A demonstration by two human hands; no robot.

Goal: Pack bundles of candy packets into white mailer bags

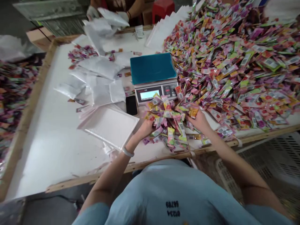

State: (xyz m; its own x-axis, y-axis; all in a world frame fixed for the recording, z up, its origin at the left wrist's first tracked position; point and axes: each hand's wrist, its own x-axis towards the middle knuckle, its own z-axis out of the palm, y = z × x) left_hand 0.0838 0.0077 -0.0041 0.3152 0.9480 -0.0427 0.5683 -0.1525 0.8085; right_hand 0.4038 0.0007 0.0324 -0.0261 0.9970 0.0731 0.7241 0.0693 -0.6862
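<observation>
Both hands are at a loose heap of small, colourful wrapped packets (167,122) near the table's front edge. My left hand (147,127) presses in from the heap's left side, its fingers curled round packets and partly hidden by them. On the other side my right hand (198,120) grips packets, an orange one showing by its fingers. Just behind the heap stands a digital weighing scale (153,68) with a blue pan and a lit display. A black phone (131,105) lies left of the heap, beside a stack of flat white bags (110,126).
A large pile of packets (234,65) covers the table's right side. Filled white bags (100,68) lie left of the scale. Across the table, a person's gloved hands (93,13) handle a white bag. A wooden rim (44,75) edges the table. White plastic crates (272,159) stand below right.
</observation>
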